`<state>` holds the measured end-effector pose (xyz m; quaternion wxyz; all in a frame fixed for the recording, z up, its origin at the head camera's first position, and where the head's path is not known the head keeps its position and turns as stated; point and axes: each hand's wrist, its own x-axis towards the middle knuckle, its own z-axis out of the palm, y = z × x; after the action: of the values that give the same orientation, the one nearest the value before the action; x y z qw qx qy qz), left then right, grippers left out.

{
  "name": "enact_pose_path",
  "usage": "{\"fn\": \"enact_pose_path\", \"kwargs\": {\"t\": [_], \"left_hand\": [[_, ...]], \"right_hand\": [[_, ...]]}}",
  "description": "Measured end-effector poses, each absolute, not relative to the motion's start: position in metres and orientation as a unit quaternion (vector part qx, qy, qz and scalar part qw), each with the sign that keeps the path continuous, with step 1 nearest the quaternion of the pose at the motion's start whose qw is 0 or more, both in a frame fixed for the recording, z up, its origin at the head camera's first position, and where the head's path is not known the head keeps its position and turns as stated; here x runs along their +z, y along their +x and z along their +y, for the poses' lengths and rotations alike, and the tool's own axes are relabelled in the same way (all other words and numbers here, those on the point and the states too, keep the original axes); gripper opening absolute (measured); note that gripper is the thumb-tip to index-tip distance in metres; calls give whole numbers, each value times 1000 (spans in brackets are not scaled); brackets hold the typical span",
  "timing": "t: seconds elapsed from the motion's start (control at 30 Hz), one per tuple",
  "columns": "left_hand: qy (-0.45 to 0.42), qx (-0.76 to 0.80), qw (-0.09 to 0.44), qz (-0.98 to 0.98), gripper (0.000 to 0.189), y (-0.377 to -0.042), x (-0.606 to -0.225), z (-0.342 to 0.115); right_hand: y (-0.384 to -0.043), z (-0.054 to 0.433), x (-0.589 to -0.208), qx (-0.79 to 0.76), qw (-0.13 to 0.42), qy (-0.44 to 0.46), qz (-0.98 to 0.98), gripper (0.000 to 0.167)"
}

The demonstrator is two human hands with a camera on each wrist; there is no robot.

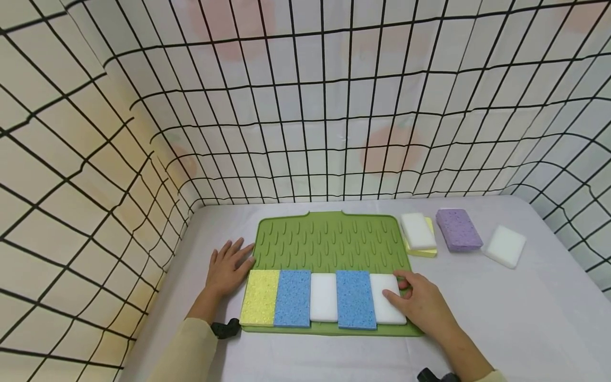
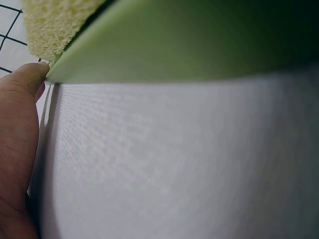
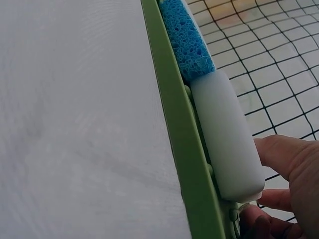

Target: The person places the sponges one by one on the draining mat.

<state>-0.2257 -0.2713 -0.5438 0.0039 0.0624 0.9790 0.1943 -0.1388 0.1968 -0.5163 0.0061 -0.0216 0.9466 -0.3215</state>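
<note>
A green drying mat (image 1: 329, 239) with raised ridges lies on the table. Along its near edge runs a row of sponges: yellow (image 1: 260, 297), blue (image 1: 293, 298), white (image 1: 324, 297), blue (image 1: 356, 300) and a white sponge (image 1: 384, 310) at the right end. My right hand (image 1: 425, 302) holds that end sponge, thumb over its top and fingers at its right side. The right wrist view shows this white sponge (image 3: 227, 139) against the blue one. Fingers spread, my left hand (image 1: 228, 271) rests on the table, thumb at the mat's left edge.
Right of the mat, a white sponge (image 1: 418, 231) lies on a yellow sponge (image 1: 429, 252). Beyond it are a purple sponge (image 1: 458, 229) and another white sponge (image 1: 506, 246). Black wire grid panels (image 1: 324, 122) stand along the back and sides of the table.
</note>
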Motion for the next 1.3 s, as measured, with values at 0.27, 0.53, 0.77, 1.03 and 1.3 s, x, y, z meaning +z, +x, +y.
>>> {"fn": "enact_pose_path", "kwargs": {"t": [0.27, 0.53, 0.77, 1.03, 1.3], "left_hand": [[59, 192, 3, 980, 53, -226, -542, -270], [58, 189, 6, 980, 53, -227, -542, -268], [57, 189, 8, 980, 53, -227, -542, -269], [63, 187, 4, 980, 53, -227, -543, -270], [61, 186, 11, 981, 53, -227, -542, -270]], "right_hand": [[-142, 202, -518, -337, 4, -18, 941, 59], [-153, 219, -508, -360, 11, 14, 933, 61], [-169, 237, -497, -357, -42, 56, 931, 58], [-163, 215, -507, -347, 23, -62, 935, 61], [-159, 206, -515, -349, 49, -61, 934, 60]]}}
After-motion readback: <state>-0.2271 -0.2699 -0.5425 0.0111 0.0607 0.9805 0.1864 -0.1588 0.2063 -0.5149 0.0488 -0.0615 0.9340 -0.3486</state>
